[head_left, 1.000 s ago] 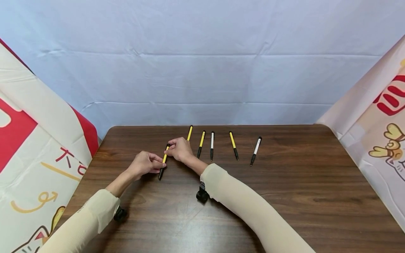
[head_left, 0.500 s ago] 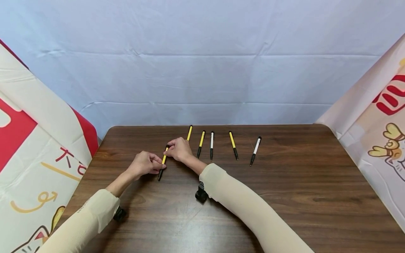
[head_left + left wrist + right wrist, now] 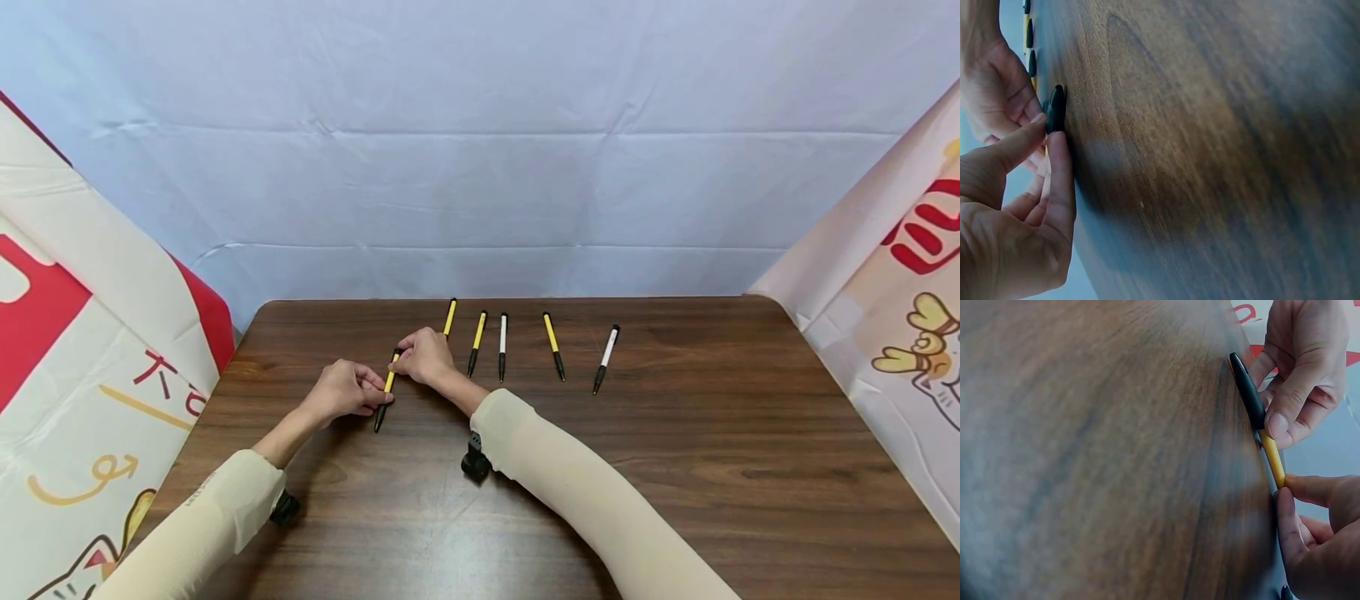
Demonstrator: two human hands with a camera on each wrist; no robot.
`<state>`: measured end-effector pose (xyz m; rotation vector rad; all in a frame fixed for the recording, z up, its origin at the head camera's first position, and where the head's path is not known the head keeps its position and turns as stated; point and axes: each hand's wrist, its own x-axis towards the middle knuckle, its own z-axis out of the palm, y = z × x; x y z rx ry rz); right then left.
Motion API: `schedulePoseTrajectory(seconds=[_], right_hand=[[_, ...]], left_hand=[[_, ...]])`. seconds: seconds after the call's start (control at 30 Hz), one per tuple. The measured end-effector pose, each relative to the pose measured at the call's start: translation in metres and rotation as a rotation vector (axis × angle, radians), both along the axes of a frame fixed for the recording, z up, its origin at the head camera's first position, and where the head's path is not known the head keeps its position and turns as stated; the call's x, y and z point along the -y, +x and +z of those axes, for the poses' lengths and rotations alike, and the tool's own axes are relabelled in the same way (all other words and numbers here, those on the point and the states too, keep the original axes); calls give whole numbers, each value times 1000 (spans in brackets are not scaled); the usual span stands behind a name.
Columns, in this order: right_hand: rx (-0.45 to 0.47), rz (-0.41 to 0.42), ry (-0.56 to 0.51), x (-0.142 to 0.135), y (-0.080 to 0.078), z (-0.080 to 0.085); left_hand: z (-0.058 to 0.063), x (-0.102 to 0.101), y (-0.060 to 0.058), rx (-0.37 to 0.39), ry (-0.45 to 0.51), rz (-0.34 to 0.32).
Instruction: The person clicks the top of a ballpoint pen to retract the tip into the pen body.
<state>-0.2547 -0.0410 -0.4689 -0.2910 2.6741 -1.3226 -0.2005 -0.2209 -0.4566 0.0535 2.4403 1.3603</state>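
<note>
A yellow pen with a black grip and tip [image 3: 390,381] lies slantwise on or just above the left part of the table, its tip toward the near side. My left hand [image 3: 341,392] pinches it between thumb and fingers where yellow meets black; in the left wrist view its black tip [image 3: 1055,109] pokes out past the fingertips. With thumb and forefinger, my right hand [image 3: 427,358] pinches the far end, and the right wrist view shows the yellow barrel [image 3: 1274,459] between both hands. Behind my right hand, another yellow pen [image 3: 450,315] is partly hidden.
To the right on the brown wooden table [image 3: 675,467] lie a yellow pen [image 3: 477,342], a white pen [image 3: 503,343], another yellow pen [image 3: 553,343] and another white pen [image 3: 606,358], spaced apart. A pale cloth [image 3: 480,183] hangs behind the far edge.
The held yellow pen has shifted slightly toward the near side, still between both hands. Both hands stay almost in place, and the other pens have not moved.
</note>
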Motion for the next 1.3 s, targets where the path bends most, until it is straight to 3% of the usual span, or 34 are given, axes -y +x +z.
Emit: schedulePoseTrajectory(seconds=[0.33, 0.5, 0.83, 1.1, 1.3], right_hand=[[-10, 31, 28, -2, -3, 3], [12, 49, -31, -7, -5, 5], [52, 74, -146, -20, -9, 15], [73, 79, -221, -35, -17, 24], [60, 57, -232, -48, -27, 27]], left_hand=[[1, 0, 0, 4, 14, 15], [2, 1, 1, 17, 26, 29], [4, 4, -2, -33, 20, 49], [8, 3, -10, -61, 2, 67], [14, -3, -15, -95, -22, 31]])
